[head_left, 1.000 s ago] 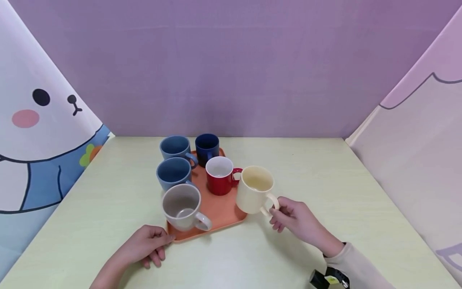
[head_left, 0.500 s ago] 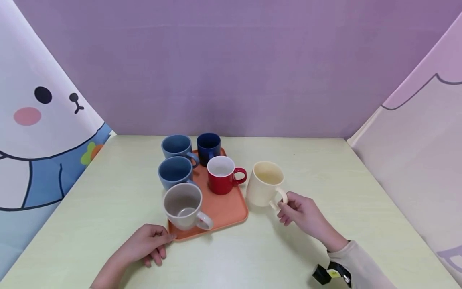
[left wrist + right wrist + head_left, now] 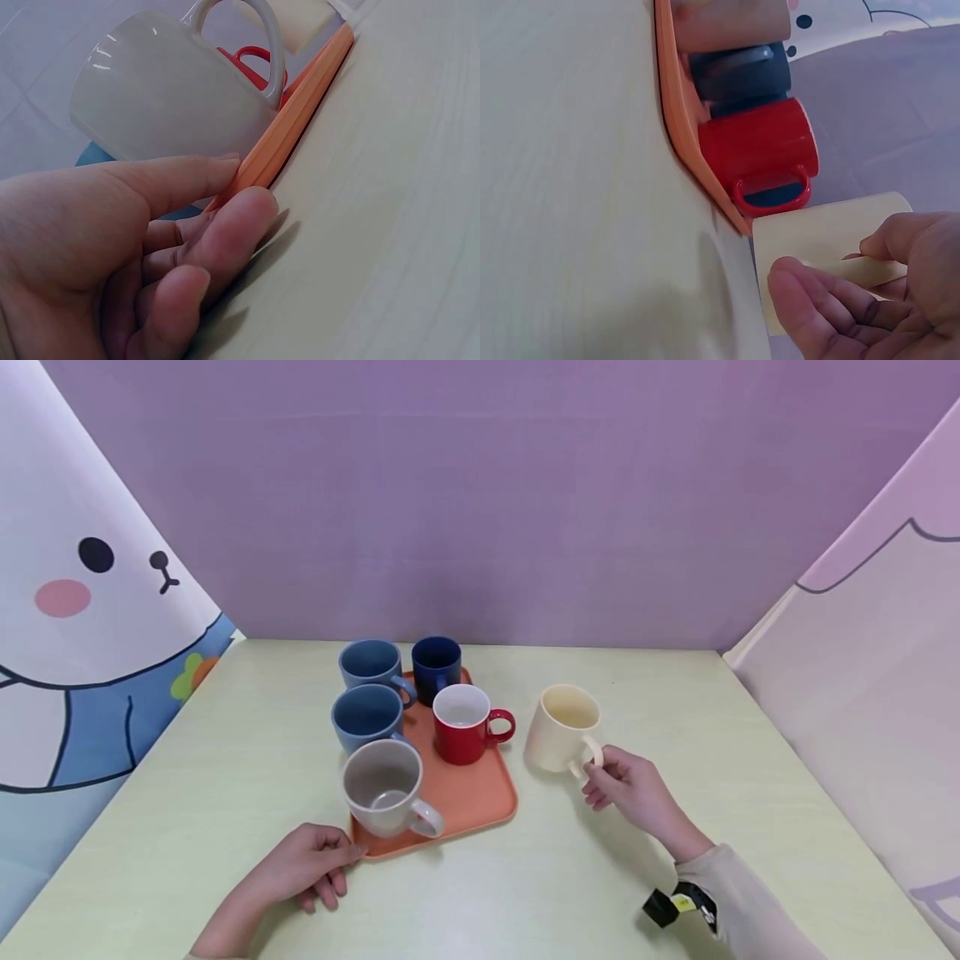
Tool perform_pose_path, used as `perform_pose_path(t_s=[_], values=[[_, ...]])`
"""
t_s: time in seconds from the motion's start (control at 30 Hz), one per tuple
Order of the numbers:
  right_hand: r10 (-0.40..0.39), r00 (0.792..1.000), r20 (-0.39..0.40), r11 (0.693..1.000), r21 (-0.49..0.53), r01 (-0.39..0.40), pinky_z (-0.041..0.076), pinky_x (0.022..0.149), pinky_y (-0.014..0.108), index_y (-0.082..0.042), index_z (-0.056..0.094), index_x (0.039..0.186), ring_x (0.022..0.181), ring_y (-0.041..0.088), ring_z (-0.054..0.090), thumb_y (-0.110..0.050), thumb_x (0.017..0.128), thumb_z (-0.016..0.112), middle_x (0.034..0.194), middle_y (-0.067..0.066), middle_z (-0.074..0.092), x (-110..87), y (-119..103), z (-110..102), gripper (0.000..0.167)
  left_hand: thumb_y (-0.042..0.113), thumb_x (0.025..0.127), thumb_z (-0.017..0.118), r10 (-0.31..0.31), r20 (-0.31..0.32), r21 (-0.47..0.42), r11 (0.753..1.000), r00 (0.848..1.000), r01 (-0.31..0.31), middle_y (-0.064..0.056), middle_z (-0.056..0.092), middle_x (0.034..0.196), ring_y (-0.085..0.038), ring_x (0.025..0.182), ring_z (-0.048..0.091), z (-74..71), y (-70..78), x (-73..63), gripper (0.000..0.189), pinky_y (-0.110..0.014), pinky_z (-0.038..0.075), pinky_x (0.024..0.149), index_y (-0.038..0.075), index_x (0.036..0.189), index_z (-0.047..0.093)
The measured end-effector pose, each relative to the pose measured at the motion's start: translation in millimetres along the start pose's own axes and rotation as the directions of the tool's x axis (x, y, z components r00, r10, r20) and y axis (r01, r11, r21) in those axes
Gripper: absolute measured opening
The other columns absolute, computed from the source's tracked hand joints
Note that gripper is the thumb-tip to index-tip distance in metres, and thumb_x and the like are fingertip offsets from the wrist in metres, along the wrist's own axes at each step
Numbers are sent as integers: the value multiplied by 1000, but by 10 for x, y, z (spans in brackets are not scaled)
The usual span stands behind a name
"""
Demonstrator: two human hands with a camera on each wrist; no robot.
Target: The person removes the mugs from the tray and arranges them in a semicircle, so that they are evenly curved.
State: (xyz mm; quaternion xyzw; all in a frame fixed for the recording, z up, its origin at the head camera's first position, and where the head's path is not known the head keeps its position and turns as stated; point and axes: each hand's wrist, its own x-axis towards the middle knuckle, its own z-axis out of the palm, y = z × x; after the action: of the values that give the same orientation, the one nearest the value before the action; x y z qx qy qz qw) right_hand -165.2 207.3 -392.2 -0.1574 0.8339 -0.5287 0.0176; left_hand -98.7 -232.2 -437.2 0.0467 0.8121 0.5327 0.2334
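Cream mug (image 3: pixel 557 735), right of centre, lies up-left of right hand (image 3: pixel 628 787), fingers clamped on handle (image 3: pixel 597 749); left hand (image 3: pixel 306 864) pinches tray (image 3: pixel 476 797).

5 mugs stand on an orange tray (image 3: pixel 468 793) on the bench (image 3: pixel 450 910): a grey mug (image 3: pixel 377 789) at the near left corner, a near blue mug (image 3: pixel 366 714) and a far blue mug (image 3: pixel 367 677) along the left edge, a navy mug (image 3: pixel 435 662) at the far edge, and a red mug (image 3: pixel 457 743) by the right edge. The left hand (image 3: pixel 309 862) grips the tray's near left corner. Beyond the right edge, the right hand (image 3: pixel 628 787) holds a cream mug (image 3: pixel 553 739) by its handle.
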Motion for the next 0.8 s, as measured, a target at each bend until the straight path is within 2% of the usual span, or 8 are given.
perform_pose_path(t_s=[0.2, 0.47, 0.8], values=[[28, 999, -38, 1000, 0, -28, 59, 59, 33, 10, 59, 95, 65, 25, 68, -1, 98, 60, 77, 21, 68, 135, 98, -2, 12, 34, 99, 62, -1, -4, 1, 1000, 1000, 1, -5, 64, 64, -19, 51, 65, 1, 10, -8, 32, -27, 48, 42, 5, 85, 66], [46, 996, -76, 999, -14, -48, 59, 60, 33, 10, 58, 95, 65, 26, 68, -1, 99, 59, 76, 18, 67, 318, 244, 5, 12, 34, 99, 62, -8, -6, 2, 1000, 1000, 8, -5, 65, 64, -18, 51, 65, 3, 42, -16, 32, -25, 47, 42, 5, 85, 66], [60, 995, -81, 998, 1, -60, 59, 62, 34, 11, 59, 100, 66, 28, 69, -2, 99, 59, 77, 19, 68, 465, 257, 58, 13, 34, 99, 62, -7, -6, 4, 1000, 1000, 7, -5, 64, 63, -18, 50, 65, 3, 44, -21, 32, -26, 47, 42, 5, 85, 66]])
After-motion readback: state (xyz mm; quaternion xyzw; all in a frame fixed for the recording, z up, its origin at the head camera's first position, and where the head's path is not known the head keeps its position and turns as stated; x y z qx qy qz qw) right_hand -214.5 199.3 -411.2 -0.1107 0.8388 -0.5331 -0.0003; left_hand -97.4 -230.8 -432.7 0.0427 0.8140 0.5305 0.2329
